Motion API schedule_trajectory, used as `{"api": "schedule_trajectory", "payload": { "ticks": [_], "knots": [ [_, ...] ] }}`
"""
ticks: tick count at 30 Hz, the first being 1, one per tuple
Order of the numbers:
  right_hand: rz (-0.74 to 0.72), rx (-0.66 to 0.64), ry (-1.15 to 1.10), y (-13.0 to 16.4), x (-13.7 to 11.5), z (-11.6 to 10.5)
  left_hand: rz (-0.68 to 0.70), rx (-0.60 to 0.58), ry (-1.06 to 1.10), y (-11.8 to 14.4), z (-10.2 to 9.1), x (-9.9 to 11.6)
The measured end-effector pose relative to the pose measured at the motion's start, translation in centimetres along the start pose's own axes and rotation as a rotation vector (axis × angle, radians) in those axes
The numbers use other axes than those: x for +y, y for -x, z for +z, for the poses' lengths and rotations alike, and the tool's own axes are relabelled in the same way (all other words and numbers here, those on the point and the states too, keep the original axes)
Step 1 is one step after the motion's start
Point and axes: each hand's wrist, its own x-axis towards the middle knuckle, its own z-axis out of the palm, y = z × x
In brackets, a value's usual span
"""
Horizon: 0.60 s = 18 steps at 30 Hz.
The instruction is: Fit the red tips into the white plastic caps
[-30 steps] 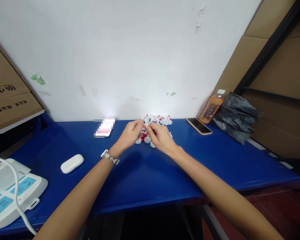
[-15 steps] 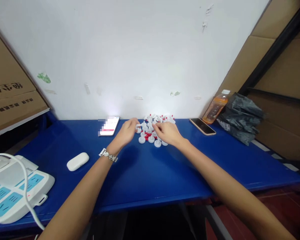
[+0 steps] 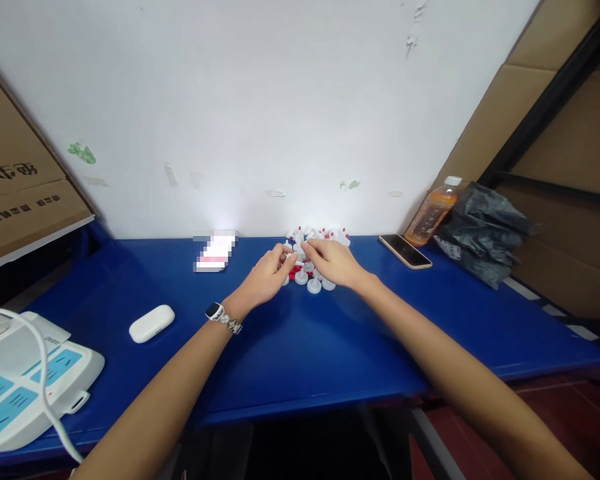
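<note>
A cluster of small white plastic caps [image 3: 314, 285] with little red pieces [image 3: 295, 271] lies at the back middle of the blue table [image 3: 305, 347], close to the white wall. My left hand [image 3: 267, 275], with a watch on its wrist, and my right hand [image 3: 335, 262] meet over the cluster. Fingertips of both hands pinch together at a small white cap [image 3: 296, 254]. The hands hide part of the pile, and more caps [image 3: 330, 234] lie behind them by the wall.
A lit phone [image 3: 214, 252] lies left of the pile, a dark phone [image 3: 405, 251] to its right beside an orange drink bottle [image 3: 433, 212] and black plastic bags [image 3: 485, 233]. A white earbud case [image 3: 151, 323] and a power strip [image 3: 25, 380] sit at the left. Cardboard boxes [image 3: 15, 180] flank both sides.
The hands were together a second ago, parted over the pile half a second ago, and now their fingertips meet again on a small white cap.
</note>
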Motion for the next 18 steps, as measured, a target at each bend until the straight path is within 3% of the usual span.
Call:
{"api": "schedule_trajectory", "payload": {
  "ticks": [5, 9, 13, 18],
  "knots": [
    [0.022, 0.004, -0.641, 1.8, -0.2, -0.6, -0.017, 0.058, 0.21, -0.5, 1.2, 0.7],
    [0.112, 0.087, -0.89, 2.3, 0.0, -1.8, -0.095, 0.062, 0.487, -1.4, 2.6, 1.8],
    [0.122, 0.167, -0.847, 2.4, 1.4, -3.4, -0.133, 0.091, 0.52, -2.0, 3.8, 2.8],
    [0.192, 0.197, -0.465, 1.7, 5.4, -5.1, -0.15, 0.255, 0.394, -2.1, 4.2, 2.0]
  ]
}}
